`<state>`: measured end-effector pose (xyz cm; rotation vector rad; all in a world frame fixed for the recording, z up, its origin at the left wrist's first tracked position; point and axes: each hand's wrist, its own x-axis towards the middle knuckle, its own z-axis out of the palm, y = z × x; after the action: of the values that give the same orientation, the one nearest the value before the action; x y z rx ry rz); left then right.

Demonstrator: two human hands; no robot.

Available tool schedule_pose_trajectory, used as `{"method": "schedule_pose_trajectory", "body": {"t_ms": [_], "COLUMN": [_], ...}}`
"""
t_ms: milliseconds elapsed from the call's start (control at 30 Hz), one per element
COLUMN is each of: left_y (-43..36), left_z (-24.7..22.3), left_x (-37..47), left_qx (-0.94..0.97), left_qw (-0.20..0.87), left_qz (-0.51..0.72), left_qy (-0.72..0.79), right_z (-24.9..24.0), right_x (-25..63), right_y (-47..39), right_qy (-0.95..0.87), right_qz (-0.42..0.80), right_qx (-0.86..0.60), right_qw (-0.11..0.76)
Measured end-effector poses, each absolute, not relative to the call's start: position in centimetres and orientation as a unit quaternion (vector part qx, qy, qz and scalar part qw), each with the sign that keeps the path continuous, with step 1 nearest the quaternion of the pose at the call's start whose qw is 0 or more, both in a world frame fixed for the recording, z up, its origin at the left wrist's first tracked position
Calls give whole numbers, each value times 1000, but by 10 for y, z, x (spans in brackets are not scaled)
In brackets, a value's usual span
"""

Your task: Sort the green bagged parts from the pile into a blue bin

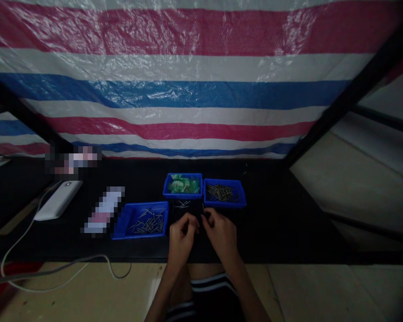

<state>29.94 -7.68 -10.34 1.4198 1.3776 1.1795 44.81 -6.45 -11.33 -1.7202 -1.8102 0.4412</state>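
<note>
My right hand [222, 230] is closed in a pinch at the front of the black table, with a thin nail-like metal pin [203, 206] standing up from its thumb and fingertips. Beside it, my left hand [182, 233] has its fingers curled together; what they hold, if anything, is hidden. Just beyond the hands, several loose silvery pins [182, 204] lie on the tabletop. A blue tray [123, 223] to the left holds more such pins. Behind the hands, one blue bin [183, 196] contains green pieces and another blue bin [225, 205] contains brownish thin metal pieces.
On the black table [275, 223], a white power strip [58, 200] with a cable [15, 243] lies at far left, near a blurred flat object [104, 211]. Striped plastic sheeting [195, 94] hangs behind. Dark frame posts [339, 107] slant at both sides.
</note>
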Motion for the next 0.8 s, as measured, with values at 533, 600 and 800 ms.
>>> {"method": "schedule_pose_trajectory", "body": {"t_ms": [533,600,800], "left_y": [-76,-76,-72], "left_z": [-105,-107,-108], "left_x": [301,301,303], "left_qx": [585,572,531], "left_qw": [398,393,395], "left_qz": [448,461,484], "left_qy": [546,553,572], "right_z": [-123,-123,-120], "right_x": [443,445,450], "right_y": [-66,-67,-67], "right_qy": [-676,-668,-631], "right_qz": [131,152,237], "right_qx": [-662,-647,-590], "right_qw": [296,335,445]}}
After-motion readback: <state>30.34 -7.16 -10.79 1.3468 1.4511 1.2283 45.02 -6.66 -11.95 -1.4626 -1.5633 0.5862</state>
